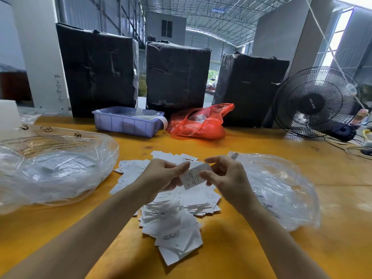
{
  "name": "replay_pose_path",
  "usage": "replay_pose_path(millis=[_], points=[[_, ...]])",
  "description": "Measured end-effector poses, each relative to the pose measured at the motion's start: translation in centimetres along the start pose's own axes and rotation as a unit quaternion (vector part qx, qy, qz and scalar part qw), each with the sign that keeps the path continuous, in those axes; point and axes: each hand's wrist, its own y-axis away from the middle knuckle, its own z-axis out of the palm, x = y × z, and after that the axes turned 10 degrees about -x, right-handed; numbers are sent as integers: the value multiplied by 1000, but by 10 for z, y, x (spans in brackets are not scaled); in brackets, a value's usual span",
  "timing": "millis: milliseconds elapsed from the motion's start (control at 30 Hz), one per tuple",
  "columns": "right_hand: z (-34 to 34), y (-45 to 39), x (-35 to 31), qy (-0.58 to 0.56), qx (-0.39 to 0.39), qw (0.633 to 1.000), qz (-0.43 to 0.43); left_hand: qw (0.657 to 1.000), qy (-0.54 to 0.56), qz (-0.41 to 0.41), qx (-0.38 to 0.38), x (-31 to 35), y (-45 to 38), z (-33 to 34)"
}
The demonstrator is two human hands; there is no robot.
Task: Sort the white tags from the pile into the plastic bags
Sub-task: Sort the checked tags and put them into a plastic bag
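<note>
A pile of white tags (177,216) lies spread on the yellow table in front of me. Above it, my left hand (163,176) and my right hand (223,174) both pinch one white tag (193,176) with small print, held tilted between them. A clear plastic bag (56,168) holding several tags lies to the left of the pile. Another clear plastic bag (275,190) lies to the right, close to my right wrist.
A purple tray (124,123) and a red plastic bag (201,123) sit at the back of the yellow table (251,141). Three black wrapped boxes (177,77) stand behind them. A black fan (314,101) with cables stands at the right.
</note>
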Motion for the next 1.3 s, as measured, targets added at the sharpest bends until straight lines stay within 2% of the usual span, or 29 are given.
replay_pose_path(millis=[233,400,600,733,867,1067,1200,1300], points=[[15,4,-5,3,-46,998,-36,998,46,24,33,-6,1,16],[13,3,-5,-16,4,1000,-1,990,115,-6,85,-4,-1,18],[19,7,-10,-43,-35,998,-9,981,159,-7,108,-4,1,19],[15,6,-12,-130,-14,991,5,987,139,-11,80,-3,3,20],[11,5,-11,-235,1,968,81,994,93,-46,18,4,4,15],[6,5,-10,-286,18,945,159,996,6,-71,-56,7,4,-9],[7,5,-12,-300,13,939,167,995,-1,-87,-52,6,2,-19],[3,5,-13,-284,34,949,134,996,-25,-80,-21,10,3,-28]])
